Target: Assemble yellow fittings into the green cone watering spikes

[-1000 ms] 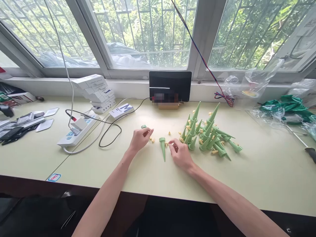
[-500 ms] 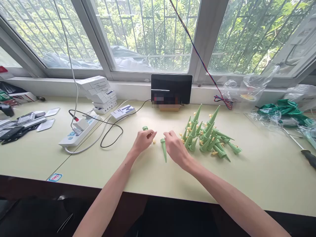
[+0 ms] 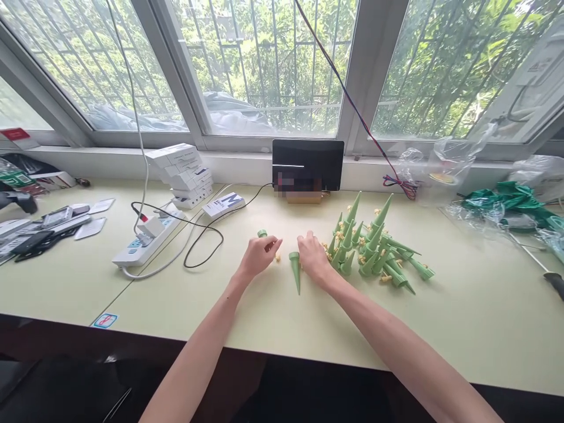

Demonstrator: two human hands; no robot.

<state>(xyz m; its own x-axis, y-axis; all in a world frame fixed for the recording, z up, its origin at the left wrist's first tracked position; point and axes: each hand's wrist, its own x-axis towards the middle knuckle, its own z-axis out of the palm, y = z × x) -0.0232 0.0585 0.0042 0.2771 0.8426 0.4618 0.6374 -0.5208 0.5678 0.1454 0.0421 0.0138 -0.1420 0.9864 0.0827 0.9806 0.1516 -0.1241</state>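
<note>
My left hand [image 3: 259, 255] is closed, its thumb and fingertips pressed together above the table; whatever they pinch is too small or hidden to make out. Just behind its knuckles shows a green ribbed cap [image 3: 262, 233], and I cannot tell whether the hand holds it. A small yellow valve piece [image 3: 277, 258] lies below the fingertips. My right hand [image 3: 314, 258] has its fingers curled down, with their tips mostly hidden. Left of that hand lies a green plastic spike [image 3: 295, 273], its point towards me. Many similar green spikes [image 3: 374, 241] with yellow valves crowd the table to the right.
A black tablet [image 3: 307, 164] leans by the window sill. To the left are a white power strip [image 3: 147, 244] with cables, a flat white box [image 3: 223, 205] and stacked white boxes [image 3: 180, 170]. Plastic bags [image 3: 502, 202] and a screwdriver [image 3: 553, 282] lie at the right.
My right hand has turned and lowered, its fingertips drawing slightly away from my left hand. The left hand keeps its pinch. The whole view has shifted a little.
</note>
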